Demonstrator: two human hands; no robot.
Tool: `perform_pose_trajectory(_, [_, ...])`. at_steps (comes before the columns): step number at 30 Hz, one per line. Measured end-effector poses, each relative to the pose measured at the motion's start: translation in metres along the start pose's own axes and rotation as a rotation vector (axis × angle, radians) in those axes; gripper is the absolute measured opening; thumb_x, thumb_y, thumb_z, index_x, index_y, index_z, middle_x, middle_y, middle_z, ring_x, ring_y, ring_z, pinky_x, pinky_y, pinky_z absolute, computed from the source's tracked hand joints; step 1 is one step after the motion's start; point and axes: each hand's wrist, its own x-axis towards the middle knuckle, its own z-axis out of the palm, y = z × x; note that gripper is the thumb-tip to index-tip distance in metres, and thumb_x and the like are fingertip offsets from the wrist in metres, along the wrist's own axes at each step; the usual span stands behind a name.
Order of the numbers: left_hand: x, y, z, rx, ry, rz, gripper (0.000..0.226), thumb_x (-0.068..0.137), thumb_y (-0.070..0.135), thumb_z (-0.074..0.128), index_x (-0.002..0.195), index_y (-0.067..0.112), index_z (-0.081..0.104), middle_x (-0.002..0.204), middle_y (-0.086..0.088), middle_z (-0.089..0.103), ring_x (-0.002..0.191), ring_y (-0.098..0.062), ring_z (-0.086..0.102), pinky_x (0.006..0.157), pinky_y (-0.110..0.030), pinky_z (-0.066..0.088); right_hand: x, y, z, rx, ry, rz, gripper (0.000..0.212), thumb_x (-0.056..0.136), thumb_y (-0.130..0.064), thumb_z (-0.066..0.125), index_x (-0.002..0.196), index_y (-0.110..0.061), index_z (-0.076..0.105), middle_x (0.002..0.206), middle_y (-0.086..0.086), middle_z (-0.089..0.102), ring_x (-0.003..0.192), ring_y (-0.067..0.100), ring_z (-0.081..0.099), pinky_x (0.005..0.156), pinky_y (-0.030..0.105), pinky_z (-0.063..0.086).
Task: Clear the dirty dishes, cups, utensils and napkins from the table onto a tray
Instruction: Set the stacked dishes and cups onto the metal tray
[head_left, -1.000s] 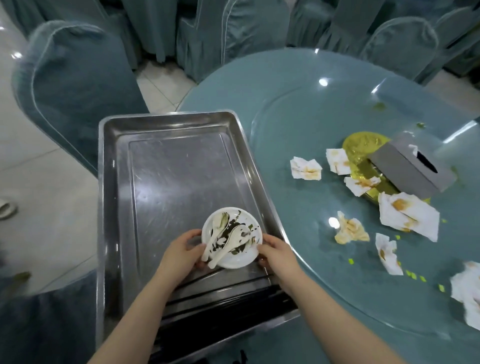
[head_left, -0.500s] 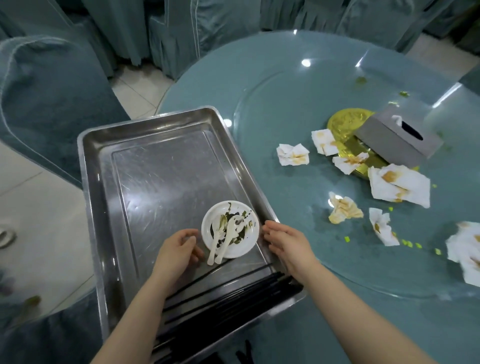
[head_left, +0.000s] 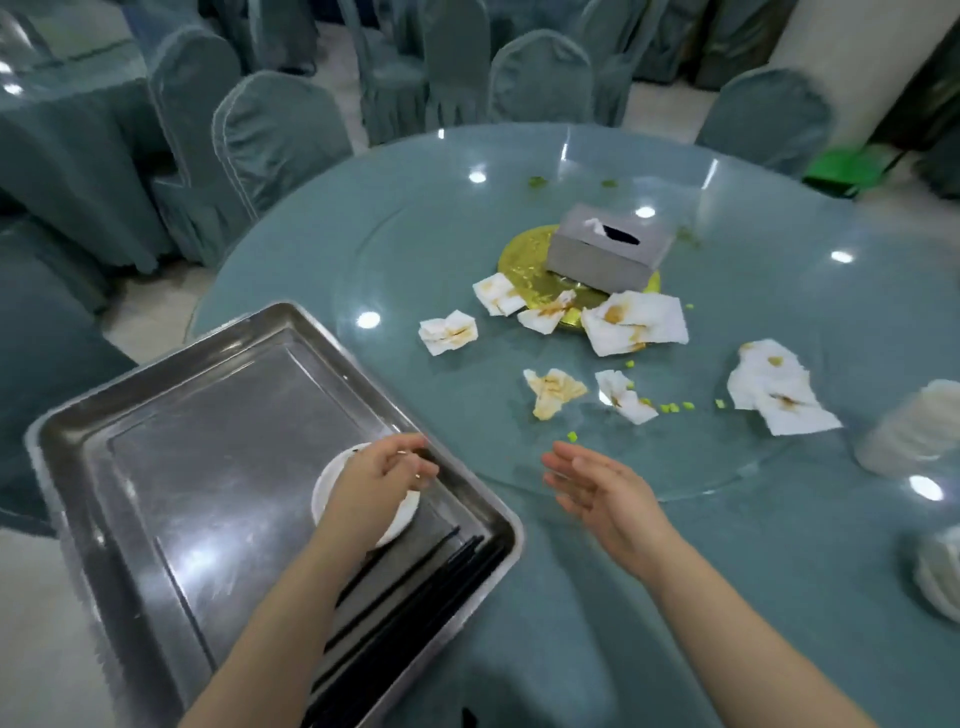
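A steel tray (head_left: 156, 374) sits at the table's left edge. A small white plate (head_left: 324, 488) lies in it, mostly hidden under my left hand (head_left: 374, 478), whose fingers hang loosely curled above it. Black chopsticks (head_left: 415, 587) lie along the tray's near end. My right hand (head_left: 597, 488) hovers flat with straight fingers over the table, right of the tray, holding nothing. Several stained white napkins lie on the glass turntable (head_left: 415, 249): one (head_left: 448, 332) nearest the tray, a crumpled one (head_left: 553, 389), a large one (head_left: 634, 322), another (head_left: 774, 389) further right.
A grey tissue box (head_left: 608, 249) stands on a gold disc (head_left: 524, 254) at the turntable's middle. Blurred white dishes (head_left: 914, 431) sit at the right edge. Green food bits (head_left: 675, 406) dot the glass. Covered chairs (head_left: 275, 135) ring the table.
Both hands have let go of the plate. My right hand moved right, off the tray and over the table. My left hand shifted over the plate. The view lifted toward the table's middle.
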Motion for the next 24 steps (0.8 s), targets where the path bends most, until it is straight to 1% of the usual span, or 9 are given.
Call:
perform_pose_trajectory(3, [0.003, 0.017, 0.037, 0.032, -0.126, 0.053, 0.023, 0.097, 0.004, 0.046, 0.107, 0.017, 0.063, 0.084, -0.003, 0.073, 0.067, -0.005, 0.066, 0.065, -0.014, 0.049, -0.028, -0.012, -0.048, 0.071, 0.111, -0.074, 0.025, 0.095, -0.01, 0.048, 0.114, -0.011, 0.064, 0.11, 0.007, 0.071, 0.102, 0.023, 0.065, 0.092, 0.035, 0.045])
perform_pose_trajectory(5, [0.005, 0.03, 0.065, 0.093, -0.215, 0.096, 0.025, 0.097, 0.007, 0.047, 0.106, 0.022, 0.064, 0.085, 0.0, 0.074, 0.075, -0.011, 0.068, 0.072, -0.022, 0.049, -0.048, -0.018, -0.084, 0.13, 0.204, -0.117, 0.024, 0.095, -0.009, 0.048, 0.113, -0.01, 0.064, 0.111, 0.009, 0.07, 0.102, 0.026, 0.064, 0.096, 0.038, 0.043])
perform_pose_trajectory(7, [0.006, 0.045, 0.098, 0.169, -0.3, 0.155, 0.028, 0.096, 0.007, 0.048, 0.101, 0.029, 0.064, 0.083, 0.005, 0.075, 0.075, -0.01, 0.069, 0.072, -0.022, 0.048, -0.07, -0.02, -0.121, 0.188, 0.292, -0.157, 0.024, 0.095, -0.008, 0.048, 0.113, -0.01, 0.064, 0.11, 0.009, 0.07, 0.101, 0.026, 0.063, 0.095, 0.037, 0.043])
perform_pose_trajectory(9, [0.004, 0.058, 0.134, 0.223, -0.38, 0.202, 0.029, 0.095, 0.007, 0.048, 0.099, 0.03, 0.064, 0.08, 0.008, 0.075, 0.07, -0.005, 0.068, 0.067, -0.017, 0.047, -0.093, -0.017, -0.156, 0.246, 0.379, -0.191, 0.024, 0.095, -0.008, 0.047, 0.112, -0.011, 0.064, 0.109, 0.009, 0.071, 0.098, 0.026, 0.063, 0.091, 0.036, 0.043])
perform_pose_trajectory(11, [0.001, 0.067, 0.165, 0.241, -0.436, 0.221, 0.029, 0.095, 0.005, 0.047, 0.098, 0.028, 0.063, 0.077, 0.006, 0.074, 0.066, -0.002, 0.066, 0.063, -0.014, 0.046, -0.111, -0.008, -0.186, 0.297, 0.45, -0.201, 0.023, 0.095, -0.008, 0.047, 0.11, -0.011, 0.064, 0.108, 0.009, 0.071, 0.097, 0.026, 0.064, 0.089, 0.035, 0.044])
perform_pose_trajectory(14, [-0.01, 0.077, 0.216, 0.254, -0.514, 0.229, 0.027, 0.094, 0.002, 0.046, 0.101, 0.022, 0.063, 0.083, 0.001, 0.073, 0.064, -0.003, 0.065, 0.059, -0.009, 0.044, -0.134, 0.011, -0.232, 0.35, 0.577, -0.188, 0.022, 0.096, -0.011, 0.048, 0.113, -0.011, 0.063, 0.106, 0.008, 0.071, 0.093, 0.024, 0.065, 0.08, 0.032, 0.046])
perform_pose_trajectory(19, [-0.033, 0.088, 0.283, 0.289, -0.615, 0.201, 0.026, 0.096, 0.003, 0.045, 0.1, 0.022, 0.063, 0.084, 0.001, 0.072, 0.068, -0.006, 0.064, 0.062, -0.015, 0.046, -0.154, 0.034, -0.295, 0.398, 0.781, -0.1, 0.022, 0.097, -0.024, 0.053, 0.116, -0.014, 0.052, 0.094, 0.01, 0.071, 0.076, 0.025, 0.065, 0.062, 0.029, 0.046])
perform_pose_trajectory(22, [-0.046, 0.091, 0.315, 0.3, -0.644, 0.171, 0.025, 0.096, 0.003, 0.044, 0.103, 0.019, 0.062, 0.088, -0.003, 0.072, 0.071, -0.01, 0.064, 0.066, -0.021, 0.045, -0.154, 0.036, -0.329, 0.371, 0.821, -0.023, 0.03, 0.095, -0.039, 0.053, 0.113, -0.016, 0.049, 0.092, 0.013, 0.07, 0.065, 0.024, 0.062, 0.057, 0.031, 0.047])
perform_pose_trajectory(24, [-0.052, 0.092, 0.332, 0.304, -0.652, 0.153, 0.024, 0.097, 0.004, 0.044, 0.105, 0.017, 0.063, 0.091, -0.006, 0.072, 0.073, -0.012, 0.063, 0.066, -0.022, 0.045, -0.15, 0.031, -0.349, 0.333, 0.816, 0.021, 0.041, 0.094, -0.049, 0.05, 0.116, -0.015, 0.047, 0.095, 0.015, 0.069, 0.067, 0.026, 0.063, 0.055, 0.031, 0.049])
